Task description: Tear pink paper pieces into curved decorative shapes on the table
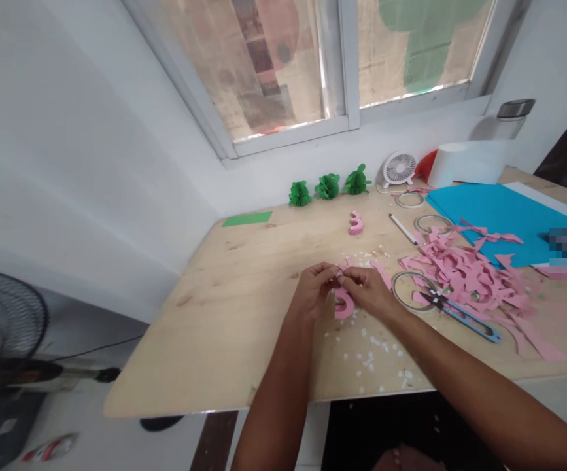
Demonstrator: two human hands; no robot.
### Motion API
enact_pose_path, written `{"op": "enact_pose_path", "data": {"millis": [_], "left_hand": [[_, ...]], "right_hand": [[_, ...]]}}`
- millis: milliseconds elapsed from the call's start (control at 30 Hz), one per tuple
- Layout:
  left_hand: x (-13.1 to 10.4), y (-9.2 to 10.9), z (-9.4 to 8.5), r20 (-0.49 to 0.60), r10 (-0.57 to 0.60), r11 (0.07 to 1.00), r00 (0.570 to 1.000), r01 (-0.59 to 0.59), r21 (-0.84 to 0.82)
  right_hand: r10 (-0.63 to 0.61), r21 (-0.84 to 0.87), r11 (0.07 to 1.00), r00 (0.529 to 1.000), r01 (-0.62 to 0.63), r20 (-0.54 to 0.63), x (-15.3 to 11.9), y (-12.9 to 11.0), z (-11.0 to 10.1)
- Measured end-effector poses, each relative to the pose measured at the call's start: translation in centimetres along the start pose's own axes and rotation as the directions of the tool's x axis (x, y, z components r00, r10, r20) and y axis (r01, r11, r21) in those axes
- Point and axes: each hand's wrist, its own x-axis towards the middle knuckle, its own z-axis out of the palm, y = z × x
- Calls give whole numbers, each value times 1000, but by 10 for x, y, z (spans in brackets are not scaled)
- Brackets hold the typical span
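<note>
My left hand [318,282] and my right hand [364,288] meet at the middle of the table, fingers pinched together at the top of a pink paper cutout shaped like a 3 [344,306]. Its lower curve shows below my fingertips, while the upper part is mostly covered. Another pink 3-shaped cutout [356,223] lies farther back. To the right of my right hand are a roll of tape [397,292] and blue-handled thread snips [469,318]. Small white paper bits [369,360] are scattered around my hands.
Pink paper scraps [479,271] are heaped at the right, beside blue sheets [489,212]. A white marker [403,229] lies behind them. Green paper ornaments [327,186], a green strip [247,219] and a small white fan [399,169] line the back. A large fan [6,333] stands left of the table.
</note>
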Motion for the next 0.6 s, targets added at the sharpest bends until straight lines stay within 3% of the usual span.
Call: {"op": "enact_pose_path", "data": {"millis": [133, 233, 300, 400, 500, 600], "left_hand": [[3, -3, 1, -26, 62, 995, 998, -60, 77], [5, -5, 3, -133, 298, 934, 945, -260, 246], [5, -5, 3, -154, 480, 822, 864, -382, 422], [3, -4, 4, -26, 652, 589, 758, -486, 646], [2, -4, 4, 127, 709, 383, 693, -530, 756], [2, -6, 4, 204, 720, 255, 663, -527, 811]], "right_hand": [[43, 37, 998, 998, -41, -52, 1, 4, 1], [103, 92, 991, 991, -95, -87, 2, 6, 1], [124, 113, 987, 987, -113, -103, 2, 6, 0], [128, 133, 985, 983, -111, -129, 3, 5, -1], [115, 135, 986, 984, -96, -139, 3, 6, -2], [85, 69, 995, 986, -76, -143, 3, 7, -4]]}}
